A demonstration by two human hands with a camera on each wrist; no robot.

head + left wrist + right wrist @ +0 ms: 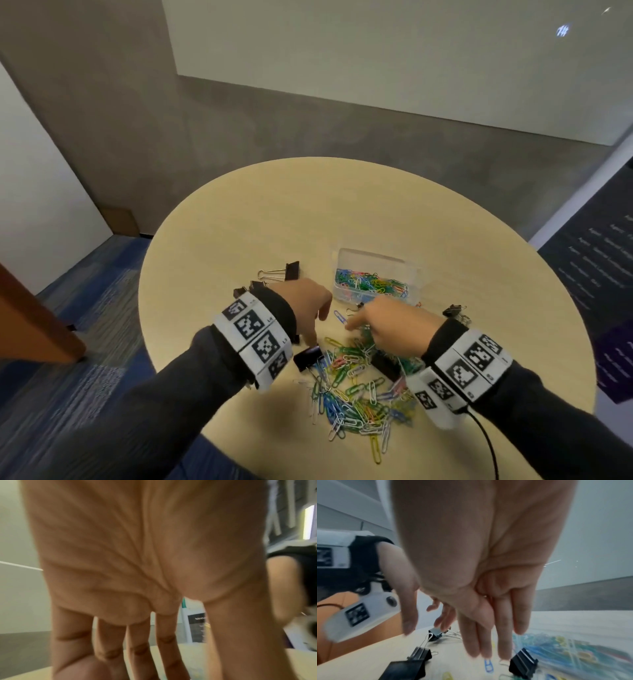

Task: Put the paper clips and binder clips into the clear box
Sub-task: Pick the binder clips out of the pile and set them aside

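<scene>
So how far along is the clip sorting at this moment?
Partly done: the clear box already holds a layer of colored paper clips. Nothing is in hand; the left hand and right hand reach down empty. Left: the big paper clip pile and every binder clip, such as the one far left.

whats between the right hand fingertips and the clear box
In the head view, a lone blue paper clip and a small binder clip lie between right hand and clear box.

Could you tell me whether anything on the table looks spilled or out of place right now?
Yes. A heap of coloured paper clips lies loose on the table near the person, outside the clear box, which holds only some. Black binder clips are scattered around it. Nothing looks damaged.
</scene>
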